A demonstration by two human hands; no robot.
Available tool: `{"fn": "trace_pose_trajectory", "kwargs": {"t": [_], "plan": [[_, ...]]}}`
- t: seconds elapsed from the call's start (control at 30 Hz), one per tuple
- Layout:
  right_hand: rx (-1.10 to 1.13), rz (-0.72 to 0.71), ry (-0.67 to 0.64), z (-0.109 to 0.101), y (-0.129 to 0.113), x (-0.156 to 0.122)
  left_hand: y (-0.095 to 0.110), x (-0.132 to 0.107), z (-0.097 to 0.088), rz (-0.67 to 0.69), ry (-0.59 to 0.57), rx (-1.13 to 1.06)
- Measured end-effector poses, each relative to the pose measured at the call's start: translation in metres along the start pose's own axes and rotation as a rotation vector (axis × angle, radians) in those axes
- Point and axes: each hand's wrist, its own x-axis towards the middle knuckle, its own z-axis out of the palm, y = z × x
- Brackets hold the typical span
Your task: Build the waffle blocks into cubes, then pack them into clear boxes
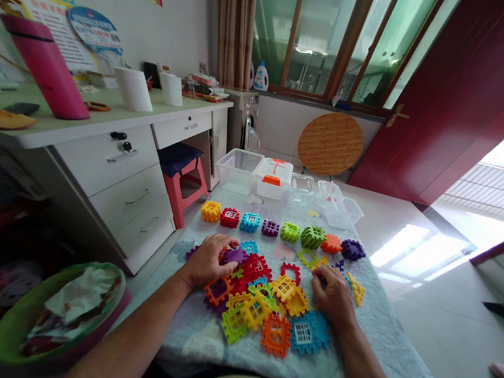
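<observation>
A heap of toothed plastic building panels lies on the cloth-covered table, with red (257,268), yellow (255,311), orange (276,335), green (234,323) and blue (310,333) ones among them. At the heap's left side, my left hand (209,261) has its thumb and fingers around a purple panel (236,256). My right hand (333,295) rests at the right side with curled fingers, close to a yellow panel (319,262); what lies under those fingers is hidden. Beyond the heap stands a row of assembled cubes, including yellow (211,211), light green (290,231) and dark purple (353,250).
Clear plastic boxes (238,171) stand along the table's far end, one with an orange-handled lid (274,170). A desk (118,163) and a red stool (184,182) are on the left. A green-rimmed basin (5,338) sits on the floor at lower left.
</observation>
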Motion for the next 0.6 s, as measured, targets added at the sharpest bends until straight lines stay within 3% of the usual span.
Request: {"fn": "trace_pose_trajectory", "kwargs": {"t": [0.6], "plan": [[-0.007, 0.008, -0.005, -0.0002, -0.0020, 0.0002, -0.0023, 0.0027, 0.0031, -0.025, -0.056, 0.070]]}}
